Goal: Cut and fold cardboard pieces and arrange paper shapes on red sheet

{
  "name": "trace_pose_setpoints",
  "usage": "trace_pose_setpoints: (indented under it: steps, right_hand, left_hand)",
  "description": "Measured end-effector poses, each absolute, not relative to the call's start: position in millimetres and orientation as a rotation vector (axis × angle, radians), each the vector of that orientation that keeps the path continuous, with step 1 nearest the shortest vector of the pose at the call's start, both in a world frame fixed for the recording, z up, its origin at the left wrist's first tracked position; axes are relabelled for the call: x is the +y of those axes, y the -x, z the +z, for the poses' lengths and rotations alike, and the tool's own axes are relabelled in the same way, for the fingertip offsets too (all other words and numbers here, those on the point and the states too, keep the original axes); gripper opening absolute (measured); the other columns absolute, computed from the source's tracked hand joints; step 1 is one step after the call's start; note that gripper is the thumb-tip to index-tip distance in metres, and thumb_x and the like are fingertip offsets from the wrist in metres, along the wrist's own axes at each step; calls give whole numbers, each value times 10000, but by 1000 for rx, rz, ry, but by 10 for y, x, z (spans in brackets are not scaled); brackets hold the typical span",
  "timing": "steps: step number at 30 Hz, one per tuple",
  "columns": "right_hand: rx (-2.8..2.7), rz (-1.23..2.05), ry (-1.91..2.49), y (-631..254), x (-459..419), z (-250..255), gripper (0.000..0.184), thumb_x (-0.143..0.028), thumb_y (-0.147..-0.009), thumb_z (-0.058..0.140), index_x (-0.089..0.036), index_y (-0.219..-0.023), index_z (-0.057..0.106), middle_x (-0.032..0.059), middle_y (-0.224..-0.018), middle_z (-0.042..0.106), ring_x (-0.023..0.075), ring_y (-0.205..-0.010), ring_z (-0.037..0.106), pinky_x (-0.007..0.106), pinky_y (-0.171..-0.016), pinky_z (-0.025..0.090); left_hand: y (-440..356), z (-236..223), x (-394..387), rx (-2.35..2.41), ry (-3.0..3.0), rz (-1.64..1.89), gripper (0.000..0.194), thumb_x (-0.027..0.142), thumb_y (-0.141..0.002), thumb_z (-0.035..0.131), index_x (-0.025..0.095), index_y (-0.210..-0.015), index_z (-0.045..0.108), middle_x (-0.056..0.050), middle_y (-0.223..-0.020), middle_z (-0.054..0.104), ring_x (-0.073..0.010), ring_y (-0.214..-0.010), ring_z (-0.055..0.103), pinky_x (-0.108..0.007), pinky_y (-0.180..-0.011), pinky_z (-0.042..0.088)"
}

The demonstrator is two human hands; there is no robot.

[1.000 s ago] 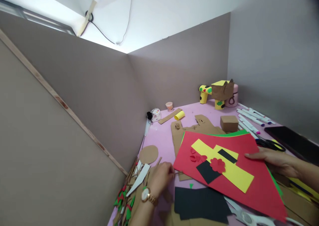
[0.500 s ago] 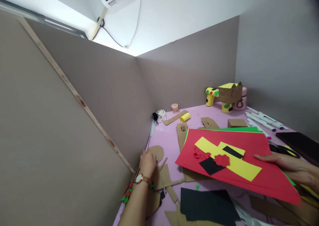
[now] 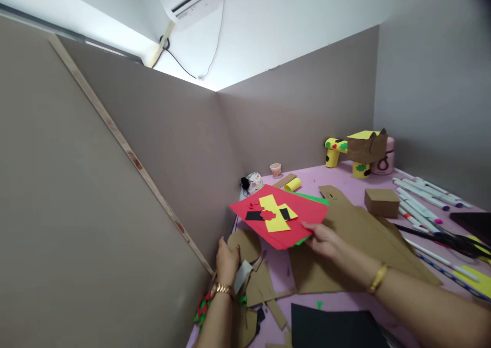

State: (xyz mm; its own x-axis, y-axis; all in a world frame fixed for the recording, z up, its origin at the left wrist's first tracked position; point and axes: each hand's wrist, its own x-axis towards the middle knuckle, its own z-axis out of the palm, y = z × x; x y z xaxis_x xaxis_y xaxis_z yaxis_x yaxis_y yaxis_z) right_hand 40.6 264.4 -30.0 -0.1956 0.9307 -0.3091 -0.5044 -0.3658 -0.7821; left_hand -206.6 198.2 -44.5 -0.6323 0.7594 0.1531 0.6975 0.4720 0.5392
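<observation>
My right hand (image 3: pixel 324 240) pinches the near right corner of a stack of coloured paper, thumb on top of the red sheet (image 3: pixel 303 207); green shows beneath it. On the red sheet lie yellow strips (image 3: pixel 276 224), black pieces (image 3: pixel 253 216), a red scalloped cutout (image 3: pixel 268 215) and small red bits. At the left partition, my left hand (image 3: pixel 227 261) is closed at the edge of a rounded cardboard piece (image 3: pixel 247 243), its thumb against it and its other fingers mostly hidden. A pale scrap (image 3: pixel 243 275) and cardboard offcuts (image 3: pixel 261 284) lie beside that hand.
A large cardboard sheet (image 3: pixel 337 266) covers the middle of the pink table. Black paper (image 3: pixel 333 327) lies in front. White markers (image 3: pixel 422 192), scissors (image 3: pixel 456 243) and a cardboard block (image 3: pixel 381 203) are at right. A spotted yellow cardboard figure (image 3: pixel 360 169) stands at the back; grey partitions enclose the table.
My right hand has carried the paper stack left and farther back, uncovering the large cardboard sheet. My left hand stays by the partition; the rounded cardboard beside it looks shifted, and a pale scrap now shows.
</observation>
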Motion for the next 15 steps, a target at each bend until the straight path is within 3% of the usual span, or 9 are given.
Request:
trace_pose_setpoints:
  steps: [5,8,15]
  right_hand:
    - [-410,1798,939,397,2852,-530,247,-255,-885,524,-171,-1117,537,59,-1082,597,168,-851,616,347,-700,541]
    - [-336,1775,901,679,2857,-599,276,-287,-884,522,-176,-1138,527,66,-1111,584,182,-882,607,367,-722,534]
    - [-267,1838,883,1161,2748,-690,278,-295,-889,514,-175,-1140,526,68,-1120,581,184,-894,605,374,-740,527]
  left_hand:
    - [2052,-344,1592,2589,-1252,1123,453,268,-838,368,59,-1238,398,-202,-1176,578,-243,-1070,564,-321,-885,431]
    - [1989,-330,1312,2612,-1201,1220,495,330,-846,331,91,-1278,352,-200,-1250,520,-261,-1154,504,-346,-915,414]
    - [1865,-324,937,2549,-1102,1432,516,435,-827,340,155,-1259,372,-176,-1237,534,-277,-1128,516,-385,-906,417]
